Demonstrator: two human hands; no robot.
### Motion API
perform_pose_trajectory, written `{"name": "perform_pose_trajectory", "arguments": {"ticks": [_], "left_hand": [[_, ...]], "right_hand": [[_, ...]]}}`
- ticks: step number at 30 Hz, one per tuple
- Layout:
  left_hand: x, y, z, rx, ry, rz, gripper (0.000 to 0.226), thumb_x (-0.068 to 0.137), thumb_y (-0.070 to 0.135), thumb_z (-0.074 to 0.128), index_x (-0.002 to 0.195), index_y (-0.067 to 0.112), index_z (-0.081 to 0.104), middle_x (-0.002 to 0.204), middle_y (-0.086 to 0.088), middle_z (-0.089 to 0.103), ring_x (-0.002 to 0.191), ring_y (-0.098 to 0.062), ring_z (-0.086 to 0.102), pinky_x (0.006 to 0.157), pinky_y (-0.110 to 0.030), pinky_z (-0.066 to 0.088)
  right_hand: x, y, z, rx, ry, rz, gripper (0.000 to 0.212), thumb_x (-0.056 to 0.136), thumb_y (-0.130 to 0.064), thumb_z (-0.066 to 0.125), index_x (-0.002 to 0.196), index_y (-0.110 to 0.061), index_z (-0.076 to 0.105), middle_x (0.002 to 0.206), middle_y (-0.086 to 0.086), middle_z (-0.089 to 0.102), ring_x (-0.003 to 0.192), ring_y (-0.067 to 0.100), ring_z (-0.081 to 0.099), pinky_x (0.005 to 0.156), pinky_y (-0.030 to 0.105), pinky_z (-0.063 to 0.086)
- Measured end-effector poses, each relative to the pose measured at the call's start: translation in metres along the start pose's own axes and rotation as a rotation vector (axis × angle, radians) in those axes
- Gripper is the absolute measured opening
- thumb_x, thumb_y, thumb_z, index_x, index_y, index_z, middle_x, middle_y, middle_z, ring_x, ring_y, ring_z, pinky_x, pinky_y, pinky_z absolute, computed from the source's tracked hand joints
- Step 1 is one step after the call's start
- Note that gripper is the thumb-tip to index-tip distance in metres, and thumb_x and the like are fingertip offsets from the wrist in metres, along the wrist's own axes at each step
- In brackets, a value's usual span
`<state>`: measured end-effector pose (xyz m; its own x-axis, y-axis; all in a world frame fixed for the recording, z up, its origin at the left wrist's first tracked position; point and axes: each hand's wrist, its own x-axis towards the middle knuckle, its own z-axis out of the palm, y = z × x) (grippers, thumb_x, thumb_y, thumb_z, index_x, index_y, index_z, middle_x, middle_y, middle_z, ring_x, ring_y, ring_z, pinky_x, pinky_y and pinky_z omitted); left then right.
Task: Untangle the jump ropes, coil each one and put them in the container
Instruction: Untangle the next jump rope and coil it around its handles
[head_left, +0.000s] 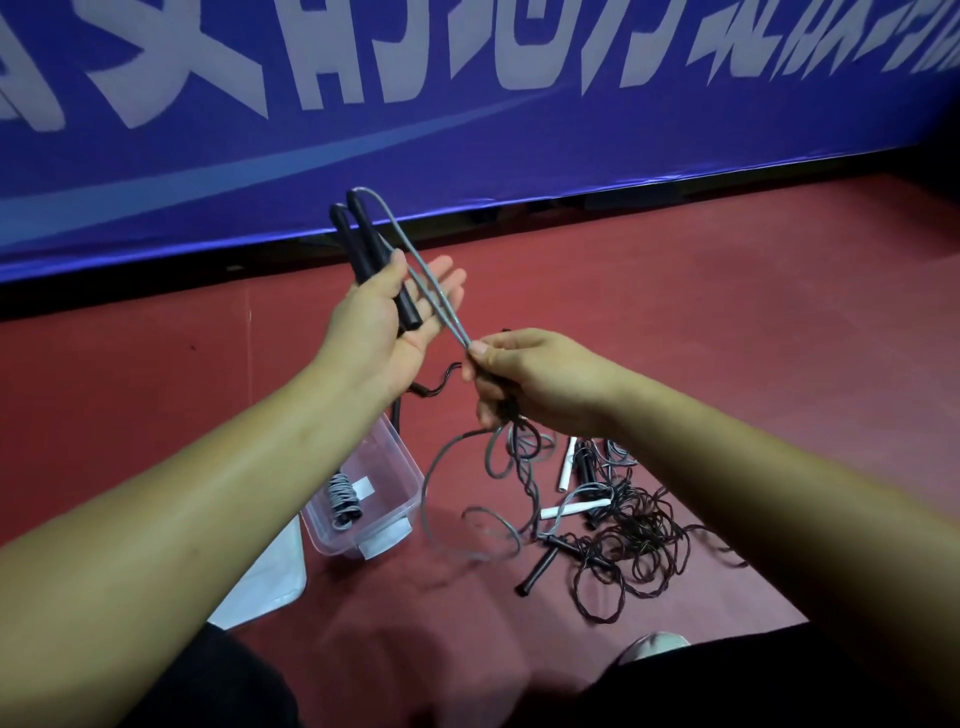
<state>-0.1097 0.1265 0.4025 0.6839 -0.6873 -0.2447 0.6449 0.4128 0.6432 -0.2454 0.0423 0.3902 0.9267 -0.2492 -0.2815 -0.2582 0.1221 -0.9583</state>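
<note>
My left hand (387, 317) is raised palm-up with straight fingers; two black handles (363, 244) of a grey jump rope lie across the palm under my thumb. The doubled grey rope (426, 283) runs from the handle tops down to my right hand (524, 379), which pinches it, with dark cord also hanging from that fist. The rope's slack (457, 483) drops to the floor. A clear plastic container (400, 483) stands below my left forearm with one coiled grey rope (343, 499) inside. A tangled pile (618, 525) of dark cords with white and black handles lies to its right.
Dark red floor (727, 322) all around. A blue banner (467, 130) with white letters forms a low barrier along the back. The container's white lid (265, 577) lies on the floor left of it. My shoe tip (654, 644) shows at the bottom.
</note>
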Motion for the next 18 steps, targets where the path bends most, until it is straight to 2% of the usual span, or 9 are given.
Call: {"name": "perform_pose_trajectory", "arguments": {"ticks": [3, 6, 8, 13, 16, 18], "left_hand": [[0.003, 0.005, -0.003, -0.035, 0.009, 0.017, 0.036, 0.105, 0.017, 0.043, 0.135, -0.002, 0.043, 0.106, -0.023, 0.072, 0.094, -0.033, 0.073, 0.072, -0.036, 0.060], [0.000, 0.010, -0.001, -0.037, -0.013, -0.014, 0.031, 0.106, 0.020, 0.042, 0.129, 0.000, 0.048, 0.109, -0.018, 0.073, 0.100, -0.029, 0.072, 0.078, -0.036, 0.058], [-0.001, 0.010, -0.002, 0.017, -0.022, -0.056, 0.030, 0.106, 0.024, 0.041, 0.123, 0.002, 0.054, 0.113, -0.012, 0.073, 0.104, -0.026, 0.071, 0.083, -0.037, 0.055], [-0.004, 0.005, -0.006, 0.213, -0.111, -0.126, 0.041, 0.104, 0.043, 0.036, 0.128, 0.019, 0.059, 0.120, 0.006, 0.071, 0.117, -0.021, 0.065, 0.097, -0.038, 0.044], [-0.004, 0.003, -0.006, 0.272, -0.123, -0.183, 0.044, 0.101, 0.054, 0.036, 0.126, 0.030, 0.064, 0.119, -0.002, 0.072, 0.121, -0.023, 0.060, 0.101, -0.042, 0.043], [-0.005, 0.001, -0.004, 0.196, -0.150, -0.226, 0.041, 0.100, 0.055, 0.038, 0.122, 0.031, 0.063, 0.111, -0.009, 0.073, 0.111, -0.030, 0.066, 0.096, -0.047, 0.049]], "right_hand": [[-0.002, -0.001, 0.004, -0.035, -0.004, 0.029, 0.030, 0.108, -0.019, 0.038, 0.088, -0.004, 0.054, 0.060, 0.006, 0.039, 0.050, 0.021, 0.047, 0.049, 0.024, 0.038], [-0.003, 0.000, 0.010, -0.066, -0.009, 0.041, 0.030, 0.108, -0.022, 0.038, 0.090, -0.003, 0.054, 0.058, 0.003, 0.037, 0.046, 0.016, 0.038, 0.044, 0.022, 0.031], [-0.004, 0.000, 0.011, -0.061, -0.015, 0.059, 0.030, 0.108, -0.022, 0.039, 0.089, -0.003, 0.053, 0.056, 0.001, 0.035, 0.042, 0.012, 0.032, 0.040, 0.019, 0.029], [-0.003, 0.001, 0.013, -0.118, -0.024, 0.100, 0.033, 0.108, -0.023, 0.042, 0.082, -0.006, 0.052, 0.052, -0.004, 0.033, 0.039, 0.009, 0.026, 0.037, 0.018, 0.023], [0.000, 0.000, 0.016, -0.162, -0.020, 0.106, 0.034, 0.107, -0.025, 0.043, 0.081, -0.007, 0.053, 0.052, -0.003, 0.036, 0.039, 0.009, 0.028, 0.038, 0.018, 0.023], [0.000, 0.000, 0.018, -0.166, -0.034, 0.101, 0.035, 0.107, -0.026, 0.043, 0.081, -0.006, 0.053, 0.051, -0.004, 0.035, 0.039, 0.010, 0.029, 0.038, 0.018, 0.022]]}}
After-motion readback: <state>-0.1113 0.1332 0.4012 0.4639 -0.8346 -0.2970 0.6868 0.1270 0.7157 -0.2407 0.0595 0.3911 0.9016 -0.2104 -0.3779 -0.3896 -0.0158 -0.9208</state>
